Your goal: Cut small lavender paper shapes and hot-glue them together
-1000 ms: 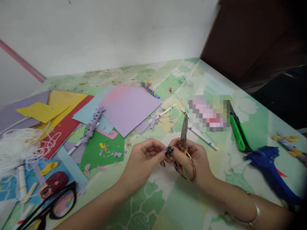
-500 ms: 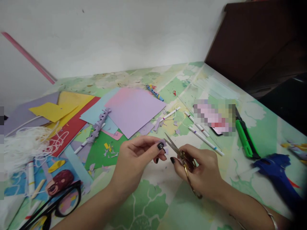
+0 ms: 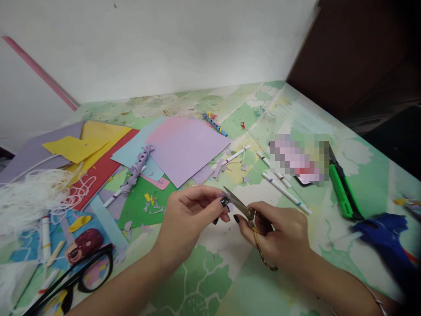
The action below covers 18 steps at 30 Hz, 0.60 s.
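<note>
Between the thumb and fingers of my left hand (image 3: 194, 215) is a small purple scrap of paper or foam, mostly hidden by the fingertips. My right hand (image 3: 276, 232) grips gold-handled scissors (image 3: 240, 204), their blades nearly closed and pointing left at the scrap, right beside my left fingertips. Beyond my hands lies a large lilac sheet (image 3: 189, 151). Left of it, a marker wrapped in purple cut-outs (image 3: 136, 169) rests across other sheets, near a green sheet (image 3: 134, 208) sprinkled with small yellow and purple bits.
White string (image 3: 36, 197), black-framed glasses (image 3: 95, 272) and a dark red case-like object (image 3: 85, 245) lie at left. Several white markers (image 3: 286, 193), a blurred-out pink item (image 3: 292, 160), a green cutter (image 3: 344, 191) and a blue glue gun (image 3: 381, 237) are at right.
The scissor blades have come together from a wider opening, at the purple scrap. The view has shifted slightly; the things on the table stay in place.
</note>
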{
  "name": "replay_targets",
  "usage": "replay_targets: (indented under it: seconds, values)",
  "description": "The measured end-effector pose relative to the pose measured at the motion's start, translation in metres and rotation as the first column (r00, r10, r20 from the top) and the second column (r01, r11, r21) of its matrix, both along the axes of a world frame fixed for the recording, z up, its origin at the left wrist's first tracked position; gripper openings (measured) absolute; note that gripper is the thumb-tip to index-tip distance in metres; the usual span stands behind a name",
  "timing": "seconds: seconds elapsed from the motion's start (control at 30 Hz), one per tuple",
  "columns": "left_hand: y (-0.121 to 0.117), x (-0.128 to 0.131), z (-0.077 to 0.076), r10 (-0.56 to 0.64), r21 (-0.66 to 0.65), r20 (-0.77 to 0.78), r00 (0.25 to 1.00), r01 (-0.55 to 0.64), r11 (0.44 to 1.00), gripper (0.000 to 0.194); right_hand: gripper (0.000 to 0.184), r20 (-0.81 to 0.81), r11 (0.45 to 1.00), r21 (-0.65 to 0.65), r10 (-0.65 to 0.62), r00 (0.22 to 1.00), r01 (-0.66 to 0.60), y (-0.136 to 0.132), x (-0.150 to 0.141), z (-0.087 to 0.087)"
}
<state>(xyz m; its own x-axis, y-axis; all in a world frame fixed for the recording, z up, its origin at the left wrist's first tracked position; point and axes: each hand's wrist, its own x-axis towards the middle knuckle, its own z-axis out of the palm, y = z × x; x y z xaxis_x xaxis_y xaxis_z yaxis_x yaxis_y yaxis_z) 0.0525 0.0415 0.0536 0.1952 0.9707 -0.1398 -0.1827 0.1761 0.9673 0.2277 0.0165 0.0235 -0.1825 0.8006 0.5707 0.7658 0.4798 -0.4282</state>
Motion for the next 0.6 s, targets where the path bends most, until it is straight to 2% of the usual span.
replay_targets:
  seconds: [0.43,0.6]
  values:
    - [0.0010,0.0001,0.0000,-0.014,0.002,-0.038,0.999,0.014,1.000,0.012,0.015,0.038,1.000,-0.001,-0.022,0.999,0.022,-0.0015,0.0005,0.0001]
    - [0.0029,-0.0002,0.0007,-0.002,0.012,-0.057,0.998,0.003,1.000,0.011,0.016,-0.001,0.999,0.034,-0.019,1.000,0.019,0.0008,0.0009,0.0009]
